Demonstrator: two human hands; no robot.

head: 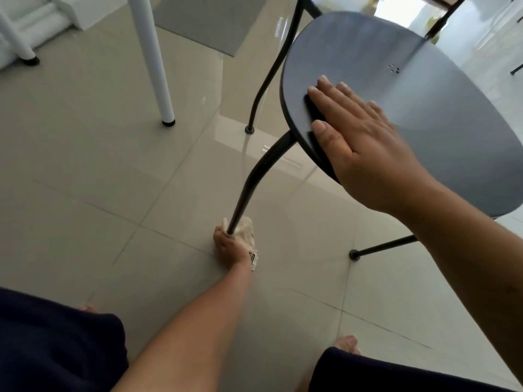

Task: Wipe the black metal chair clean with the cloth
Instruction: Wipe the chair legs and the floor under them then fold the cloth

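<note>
My left hand (230, 246) grips the cloth (246, 232) wrapped round the chair leg (256, 176) near the floor (99, 154), so it rubs all sides. My right hand (365, 142) lies flat, fingers straight, on the seat (441, 114), steadying the black metal chair.

black metal chair (410, 89) upright; cream cloth (245, 232) around its leg

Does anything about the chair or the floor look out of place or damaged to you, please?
Nothing stands out. The black metal chair stands on the pale tiled floor; the left hand grips the cream cloth around the lower front leg, and the right hand rests flat on the seat. No spills or damage show.
</note>
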